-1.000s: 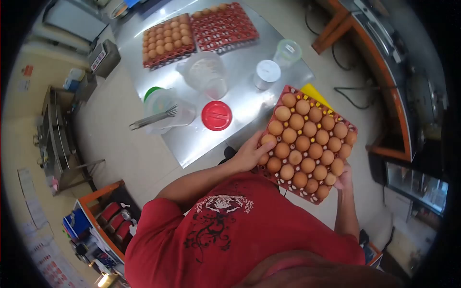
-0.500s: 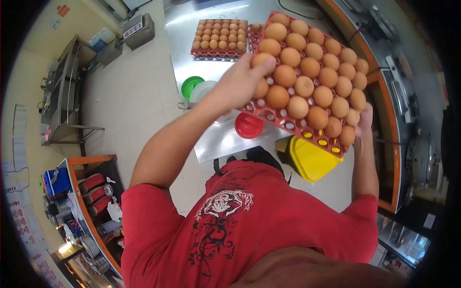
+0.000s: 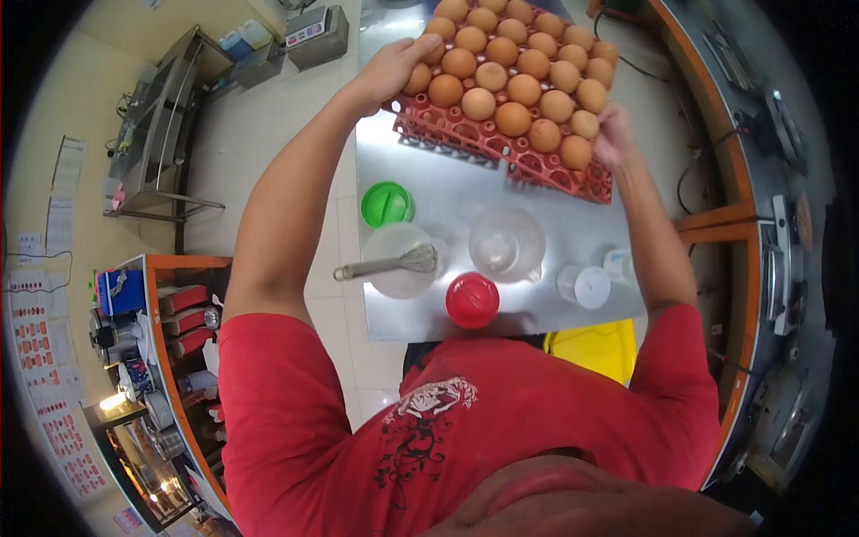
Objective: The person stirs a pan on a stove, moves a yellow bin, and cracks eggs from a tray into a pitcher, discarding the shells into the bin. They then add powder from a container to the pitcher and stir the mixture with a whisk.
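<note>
A red plastic egg tray (image 3: 490,136) full of brown eggs (image 3: 513,118) is held in both my hands over the far part of the steel table (image 3: 429,327). My left hand (image 3: 394,76) grips its left edge, thumb on top beside an egg. On the right edge, my right hand (image 3: 616,136) is closed around the corner, its fingers partly hidden. Under the held tray show the edges of more red egg trays (image 3: 591,188), largely covered by it in this view.
Nearer me stand a green lid (image 3: 387,205), a clear bowl (image 3: 394,285) with a whisk (image 3: 380,266) across it, a clear jug (image 3: 507,242), a red lidded container (image 3: 472,300) and a white-topped jar (image 3: 591,287). A yellow container (image 3: 595,351) sits below the table edge. Counters (image 3: 743,215) line the right.
Both hands have carried the egg tray away from me and to the left, over the other trays. The whisk, jug and jar, hidden before, now show.
</note>
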The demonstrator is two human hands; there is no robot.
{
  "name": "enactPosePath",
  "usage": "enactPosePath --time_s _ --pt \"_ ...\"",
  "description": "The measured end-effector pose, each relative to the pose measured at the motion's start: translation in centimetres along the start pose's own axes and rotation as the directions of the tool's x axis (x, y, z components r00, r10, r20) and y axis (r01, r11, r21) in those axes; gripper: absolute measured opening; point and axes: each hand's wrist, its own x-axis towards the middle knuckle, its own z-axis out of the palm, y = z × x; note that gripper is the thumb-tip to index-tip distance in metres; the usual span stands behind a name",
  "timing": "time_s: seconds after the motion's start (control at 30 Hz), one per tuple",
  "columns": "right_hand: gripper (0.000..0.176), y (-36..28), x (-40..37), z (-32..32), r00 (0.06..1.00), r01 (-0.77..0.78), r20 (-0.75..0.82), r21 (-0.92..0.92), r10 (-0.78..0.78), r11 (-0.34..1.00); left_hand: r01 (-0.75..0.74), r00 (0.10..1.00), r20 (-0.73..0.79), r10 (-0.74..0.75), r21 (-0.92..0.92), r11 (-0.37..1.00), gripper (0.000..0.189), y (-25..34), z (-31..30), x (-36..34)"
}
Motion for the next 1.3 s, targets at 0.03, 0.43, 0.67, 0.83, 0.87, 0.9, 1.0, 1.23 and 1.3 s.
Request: enactPosePath --time_s 0.03,0.43,0.67,0.83,0.87,0.9,1.0,1.23,1.3 --pt "0.061 0.4 2.2 -1.1 0.999 -0.022 0.031 -0.008 0.022 1.0 -0.052 0.998 -0.026 0.052 0.002 0.999 0.072 -1.6 -0.5 1.8" --pt "0.023 12.5 18.6 -14.4 0.949 -0.026 -0.314 0.049 0.04 0.998 0.162 0.986 -0.038 -0.16 0.042 0.986 0.069 -17.6 -4.5 14.3" --pt "0.025 13.1 18.0 -15.4 0.952 -0.079 -0.288 0.096 0.103 0.992 0.221 0.975 -0.035 -0.218 0.139 0.965 0.072 -22.7 -3.9 17.3" --pt "0.022 12.8 18.4 -15.8 0.939 -0.09 -0.328 0.058 0.104 0.994 0.25 0.963 0.027 -0.267 0.272 0.929 0.076 -22.5 -4.2 16.6" --pt "0.021 12.7 18.6 -15.7 0.938 -0.087 -0.333 0.044 0.097 0.995 0.253 0.961 0.035 -0.273 0.276 0.927 0.077 -22.7 -4.1 16.8" --pt "0.021 12.6 18.3 -15.8 0.936 -0.085 -0.341 0.03 0.091 0.996 0.252 0.961 0.034 -0.274 0.296 0.921 0.078 -23.1 -3.9 17.1" --pt "0.02 12.9 17.4 -14.0 0.869 -0.088 -0.49 -0.006 0.074 0.996 0.267 0.958 0.016 -0.288 0.322 0.908 0.077 -23.9 -3.4 17.0" --pt "0.021 13.8 16.2 -13.8 0.794 -0.085 -0.596 -0.301 -0.118 0.95 0.17 0.984 -0.128 -0.12 0.521 0.836 0.068 -21.2 -2.1 14.4" --pt "0.039 13.9 16.8 -16.7 0.83 -0.139 -0.549 -0.381 -0.102 0.914 0.126 0.992 -0.089 -0.092 0.559 0.819 0.069 -21.5 -2.3 14.7"
